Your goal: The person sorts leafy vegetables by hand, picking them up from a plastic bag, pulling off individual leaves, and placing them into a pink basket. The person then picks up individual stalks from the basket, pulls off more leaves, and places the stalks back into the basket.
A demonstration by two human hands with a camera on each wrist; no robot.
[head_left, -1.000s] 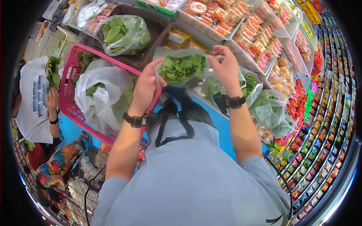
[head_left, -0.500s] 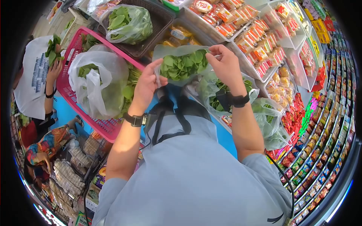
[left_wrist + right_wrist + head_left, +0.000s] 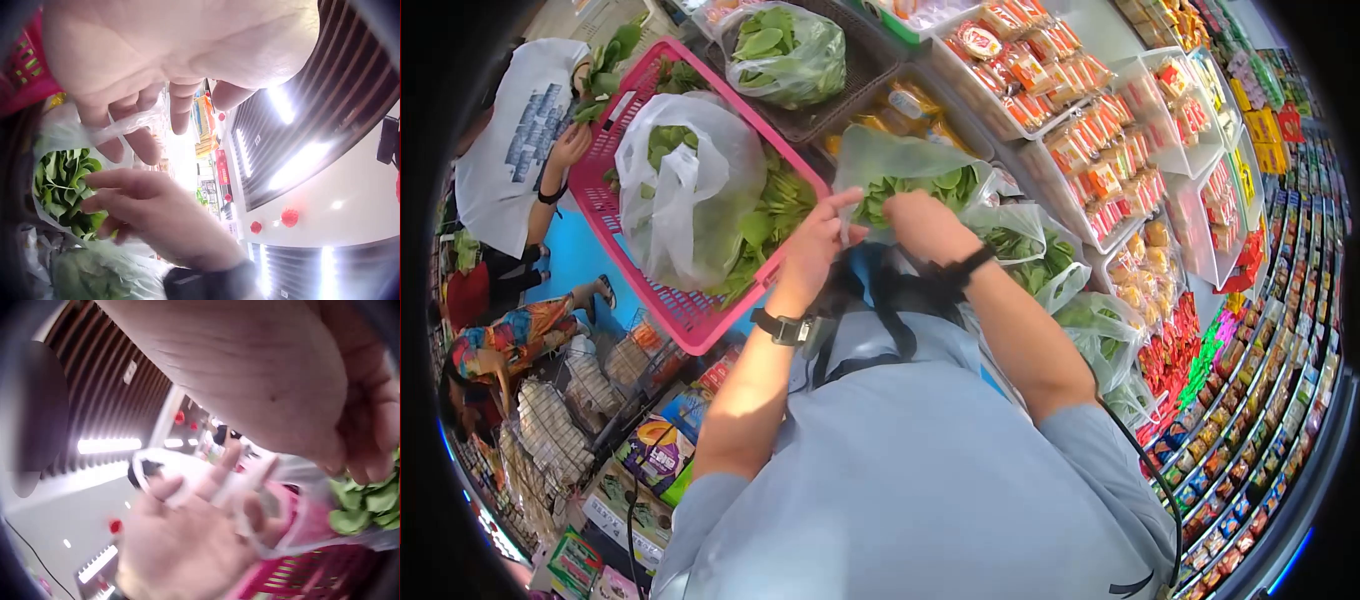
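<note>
A clear plastic bag (image 3: 875,150) of green leafy vegetables (image 3: 62,187) hangs in front of the body, its mouth spread. My left hand (image 3: 808,245) holds the bag at its left side; a strip of plastic runs across the fingers in the left wrist view, and loops of it pass round the fingers in the right wrist view. My right hand (image 3: 932,228) is over the bag's mouth, fingertips right at the leaves. In the left wrist view its blurred fingers (image 3: 106,203) reach toward the leaves, loosely bent.
A pink basket (image 3: 690,335) with greens and a filled white bag (image 3: 720,170) stands left. Behind it, a brown crate (image 3: 865,65) holds bagged greens. Bins of packaged snacks (image 3: 1090,170) line the right, with more bagged greens (image 3: 1040,270) below. Another person's hand (image 3: 570,145) is far left.
My right hand has left the bag's right rim and moved left and inward to the leaves. My left hand stays at the bag's left side. The view has shifted, bringing the basket nearer.
</note>
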